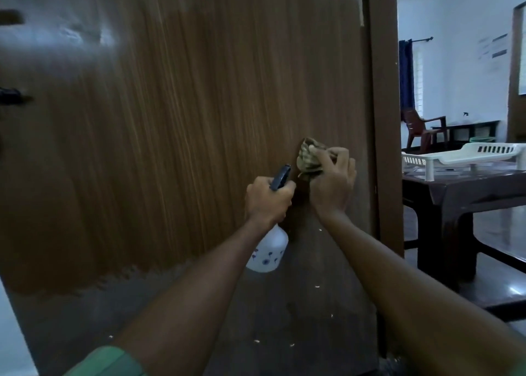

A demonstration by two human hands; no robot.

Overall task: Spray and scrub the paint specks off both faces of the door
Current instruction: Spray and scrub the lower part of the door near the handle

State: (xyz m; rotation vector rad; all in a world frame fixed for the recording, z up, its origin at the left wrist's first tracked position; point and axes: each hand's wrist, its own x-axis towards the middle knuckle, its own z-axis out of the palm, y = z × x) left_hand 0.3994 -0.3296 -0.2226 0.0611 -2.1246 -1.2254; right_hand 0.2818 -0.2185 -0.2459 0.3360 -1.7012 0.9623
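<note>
We're scrubbing this face of the door [182, 136]: right hand [331, 185] is bunching the cloth [308, 159] against the wood at ~3 o'clock. Left hand [267, 202] is gripping the spray bottle [269, 250] w/ nozzle up. Specks [316, 286] at 6 o'clock are probably needing spray next.

Both arms reach forward, left grip [267, 202] and right grip [331, 183] clenched
</note>
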